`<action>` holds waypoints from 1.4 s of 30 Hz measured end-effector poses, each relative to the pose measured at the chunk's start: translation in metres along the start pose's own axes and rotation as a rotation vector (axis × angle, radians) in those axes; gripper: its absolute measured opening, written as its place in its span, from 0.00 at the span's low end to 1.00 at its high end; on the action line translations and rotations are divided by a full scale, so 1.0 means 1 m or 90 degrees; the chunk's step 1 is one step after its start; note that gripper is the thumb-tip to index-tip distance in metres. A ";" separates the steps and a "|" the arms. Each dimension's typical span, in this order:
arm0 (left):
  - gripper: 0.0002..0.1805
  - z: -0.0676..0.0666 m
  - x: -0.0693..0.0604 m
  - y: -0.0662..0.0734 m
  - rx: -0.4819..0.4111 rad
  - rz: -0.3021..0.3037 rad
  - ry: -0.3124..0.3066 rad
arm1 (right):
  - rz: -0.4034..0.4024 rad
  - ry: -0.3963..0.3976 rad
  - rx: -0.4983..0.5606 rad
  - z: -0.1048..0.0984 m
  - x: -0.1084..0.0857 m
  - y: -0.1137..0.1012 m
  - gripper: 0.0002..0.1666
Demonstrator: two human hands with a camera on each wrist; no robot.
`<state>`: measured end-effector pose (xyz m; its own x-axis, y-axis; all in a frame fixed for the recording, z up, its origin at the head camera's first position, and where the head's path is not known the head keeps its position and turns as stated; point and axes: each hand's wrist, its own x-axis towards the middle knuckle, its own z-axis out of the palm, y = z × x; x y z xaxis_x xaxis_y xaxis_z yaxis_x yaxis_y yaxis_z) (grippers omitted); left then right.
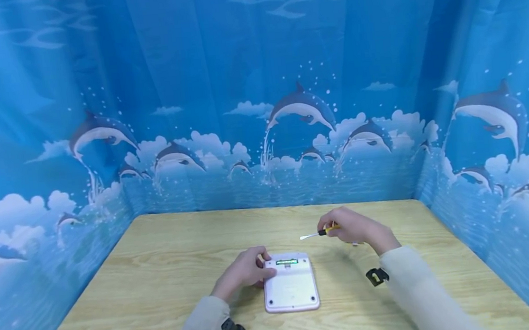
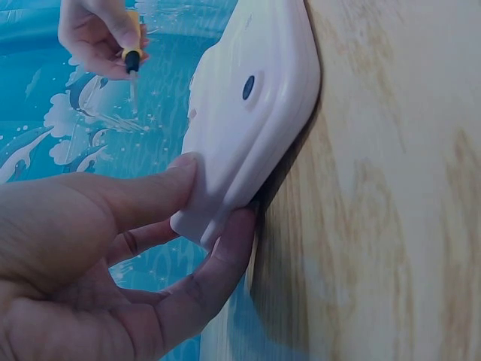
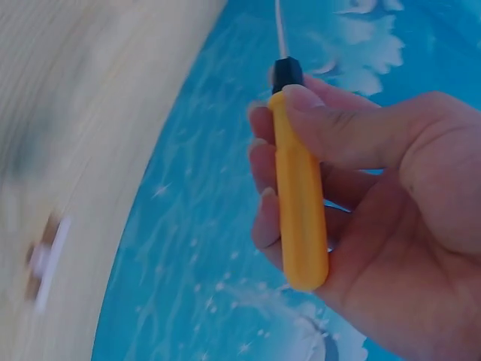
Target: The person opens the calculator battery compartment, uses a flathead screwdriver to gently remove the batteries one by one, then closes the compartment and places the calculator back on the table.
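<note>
A pale calculator-like device (image 1: 290,287) lies face down on the table, its compartment (image 1: 286,262) near the far edge uncovered with something green inside. My left hand (image 1: 246,269) pinches its left side, thumb on the back and fingers at the edge, as the left wrist view also shows. To the right and above the table, my right hand (image 1: 349,225) holds a screwdriver (image 3: 301,199) by its yellow handle. The screwdriver's metal shaft points left, apart from the device.
A small pale piece (image 3: 49,259), blurred, lies on the wooden table (image 1: 181,247) beneath my right hand. Blue curtains (image 1: 244,55) with dolphins stand around the table's back and sides.
</note>
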<state>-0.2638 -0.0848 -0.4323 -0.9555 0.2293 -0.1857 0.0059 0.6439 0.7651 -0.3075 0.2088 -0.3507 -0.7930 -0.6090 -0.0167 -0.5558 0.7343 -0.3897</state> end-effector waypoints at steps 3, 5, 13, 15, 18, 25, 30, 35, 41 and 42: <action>0.10 0.000 0.001 0.000 0.001 0.003 -0.001 | -0.002 0.000 0.004 0.004 -0.001 -0.012 0.14; 0.10 0.001 0.001 0.000 0.000 0.006 -0.002 | -0.001 0.002 0.002 0.007 0.000 -0.019 0.15; 0.10 0.001 0.002 -0.002 -0.012 0.000 -0.004 | -0.023 0.000 0.009 0.016 0.005 -0.034 0.14; 0.10 0.001 0.002 -0.002 -0.016 -0.006 -0.005 | -0.024 0.003 0.011 0.018 0.006 -0.035 0.14; 0.10 0.001 0.002 -0.002 -0.021 -0.004 -0.008 | -0.016 0.007 0.016 0.019 0.006 -0.035 0.14; 0.10 -0.002 0.003 -0.002 -0.023 0.009 -0.008 | -0.010 0.011 0.022 0.019 0.006 -0.035 0.14; 0.10 -0.002 0.003 -0.002 -0.016 0.007 -0.009 | -0.009 0.010 0.022 0.020 0.006 -0.033 0.14; 0.10 -0.002 0.002 -0.002 -0.013 0.007 -0.010 | -0.010 0.004 0.019 0.021 0.005 -0.034 0.14; 0.11 -0.002 0.002 -0.002 -0.019 0.012 -0.012 | -0.006 -0.001 0.018 0.025 0.004 -0.034 0.15; 0.10 -0.002 0.001 -0.002 -0.021 0.010 -0.013 | -0.004 -0.003 0.019 0.026 0.003 -0.034 0.15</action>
<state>-0.2654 -0.0871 -0.4330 -0.9492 0.2537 -0.1863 0.0099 0.6156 0.7880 -0.2846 0.1737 -0.3617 -0.7879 -0.6155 -0.0181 -0.5537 0.7211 -0.4165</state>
